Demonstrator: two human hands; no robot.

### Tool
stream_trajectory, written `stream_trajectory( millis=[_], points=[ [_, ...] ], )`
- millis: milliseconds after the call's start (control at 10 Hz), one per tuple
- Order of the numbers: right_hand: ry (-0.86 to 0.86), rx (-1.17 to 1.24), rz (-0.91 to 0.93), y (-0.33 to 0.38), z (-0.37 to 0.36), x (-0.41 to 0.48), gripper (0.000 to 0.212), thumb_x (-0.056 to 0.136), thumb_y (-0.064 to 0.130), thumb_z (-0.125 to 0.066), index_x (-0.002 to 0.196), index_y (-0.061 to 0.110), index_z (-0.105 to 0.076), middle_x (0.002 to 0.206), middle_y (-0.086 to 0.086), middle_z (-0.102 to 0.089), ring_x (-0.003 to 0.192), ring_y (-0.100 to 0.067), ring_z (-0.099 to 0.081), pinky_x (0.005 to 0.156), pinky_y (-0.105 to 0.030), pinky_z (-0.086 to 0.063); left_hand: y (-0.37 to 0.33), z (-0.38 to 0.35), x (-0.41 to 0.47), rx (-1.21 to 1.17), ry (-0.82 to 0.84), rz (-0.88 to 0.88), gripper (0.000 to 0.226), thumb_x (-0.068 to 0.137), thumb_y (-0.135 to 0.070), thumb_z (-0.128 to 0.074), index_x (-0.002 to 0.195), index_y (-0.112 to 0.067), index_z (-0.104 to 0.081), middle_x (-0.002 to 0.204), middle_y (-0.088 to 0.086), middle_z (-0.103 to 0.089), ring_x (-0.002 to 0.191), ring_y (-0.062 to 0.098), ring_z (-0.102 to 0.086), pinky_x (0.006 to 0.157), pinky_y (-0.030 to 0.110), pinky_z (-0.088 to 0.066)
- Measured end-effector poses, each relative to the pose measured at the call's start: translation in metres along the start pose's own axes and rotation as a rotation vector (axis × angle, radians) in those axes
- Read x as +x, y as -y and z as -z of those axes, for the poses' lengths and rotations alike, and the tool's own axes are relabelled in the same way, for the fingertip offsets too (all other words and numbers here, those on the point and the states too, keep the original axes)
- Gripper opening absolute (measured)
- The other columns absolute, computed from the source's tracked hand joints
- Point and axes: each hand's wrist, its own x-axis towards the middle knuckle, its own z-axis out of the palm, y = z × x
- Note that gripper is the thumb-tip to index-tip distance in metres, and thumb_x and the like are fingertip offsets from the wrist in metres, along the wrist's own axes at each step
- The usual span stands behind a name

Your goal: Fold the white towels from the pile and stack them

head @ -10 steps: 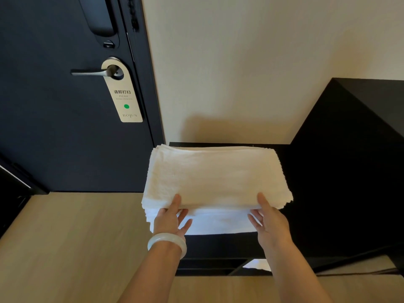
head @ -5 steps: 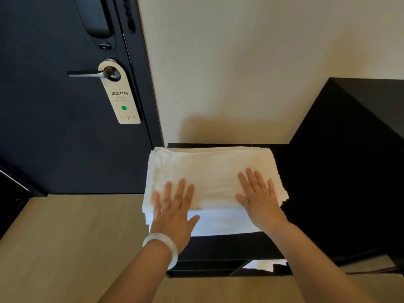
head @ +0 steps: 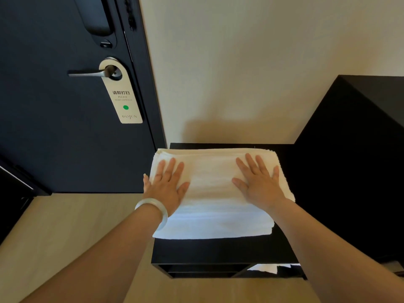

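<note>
A dark door (head: pixel 54 127) fills the upper left of the frame, with a cream wall (head: pixel 251 73) across the upper centre and right. Pale wood floor (head: pixel 54 237) takes up the lower left. A tall black cabinet (head: pixel 354 171) stands at the right edge, and a low black shelf unit (head: pixel 218 252) sits just beside it in the lower centre, against the wall. The stack of white towels (head: pixel 214 197) lies on top of this unit at the centre of the frame, folded flat, its left side overhanging the unit's edge slightly. Both hands rest palm down on the top towel with fingers straight and spread, gripping nothing. The left hand (head: pixel 166 184) presses the stack's left part, its little finger at the towel's left edge. The right hand (head: pixel 260 184) presses the right part, and a bare strip of towel shows between them. A pale bangle (head: pixel 155 209) circles the left wrist. A cream door hanger (head: pixel 123 99) with a green dot hangs from the metal lever handle (head: pixel 87 73) in the upper left. A bit of white cloth (head: pixel 266 268) shows under the unit's top at the lower right.
</note>
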Motion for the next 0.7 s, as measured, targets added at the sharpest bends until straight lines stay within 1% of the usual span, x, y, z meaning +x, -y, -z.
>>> stream_trajectory(
  millis=[100,200,300,400,500,600,700],
  points=[
    [0.007,0.003,-0.021,0.001,-0.005,0.000,0.065,0.096,0.069,-0.010,0.154,0.046,0.006,0.164,0.013,0.017,0.149,-0.018,0.023,0.114,-0.063,0.009,-0.001,-0.004,-0.004,-0.038,0.009,0.013,0.062,0.098,-0.058,-0.004,0.150,-0.037,0.024,0.157,-0.012,0.032,0.147,0.020,0.025,0.119,0.059,-0.004],
    [0.016,-0.035,-0.012,0.000,-0.016,0.003,0.066,0.094,0.071,-0.007,0.153,0.046,0.009,0.163,0.012,0.018,0.149,-0.018,0.024,0.114,-0.063,0.009,-0.002,-0.015,-0.009,-0.054,0.018,0.021,0.062,0.098,-0.057,-0.004,0.148,-0.037,0.027,0.156,-0.013,0.035,0.146,0.019,0.028,0.119,0.059,-0.006],
    [0.069,-0.040,-0.003,0.001,-0.014,0.007,0.067,0.095,0.069,-0.008,0.152,0.044,0.014,0.162,0.010,0.023,0.148,-0.020,0.027,0.114,-0.064,0.010,-0.005,-0.012,-0.006,-0.049,0.050,0.050,0.062,0.099,-0.057,-0.005,0.149,-0.037,0.026,0.156,-0.012,0.035,0.146,0.019,0.028,0.119,0.060,-0.005],
    [0.126,-0.041,-0.014,0.005,-0.002,-0.001,0.067,0.099,0.063,-0.013,0.153,0.039,0.018,0.161,0.007,0.029,0.147,-0.024,0.029,0.114,-0.064,0.011,-0.008,0.001,-0.007,0.023,0.112,0.047,0.063,0.100,-0.057,-0.005,0.149,-0.033,0.027,0.155,-0.009,0.036,0.146,0.022,0.027,0.117,0.064,-0.004],
    [0.122,0.003,-0.039,0.021,0.010,-0.019,0.067,0.103,0.052,-0.021,0.155,0.031,0.014,0.162,0.001,0.025,0.148,-0.027,0.024,0.116,-0.061,0.006,-0.013,0.013,-0.021,0.091,0.162,0.064,0.065,0.101,-0.055,-0.008,0.150,-0.029,0.025,0.157,-0.005,0.033,0.147,0.026,0.025,0.117,0.064,-0.001],
    [0.183,0.032,-0.041,0.027,0.020,-0.039,0.065,0.105,0.044,-0.026,0.157,0.026,0.009,0.164,-0.002,0.020,0.150,-0.028,0.019,0.119,-0.056,0.002,-0.019,0.024,-0.038,0.096,0.213,0.059,0.065,0.102,-0.054,-0.011,0.152,-0.029,0.021,0.159,-0.002,0.029,0.148,0.029,0.021,0.119,0.060,0.002],
    [0.280,0.098,-0.030,0.022,0.041,-0.057,0.064,0.106,0.042,-0.031,0.158,0.024,0.000,0.165,-0.003,0.013,0.152,-0.026,0.011,0.122,-0.049,-0.002,-0.021,0.043,-0.055,0.103,0.246,0.033,0.065,0.102,-0.054,-0.012,0.153,-0.029,0.018,0.161,0.000,0.025,0.149,0.028,0.018,0.119,0.058,0.005]
  ],
)
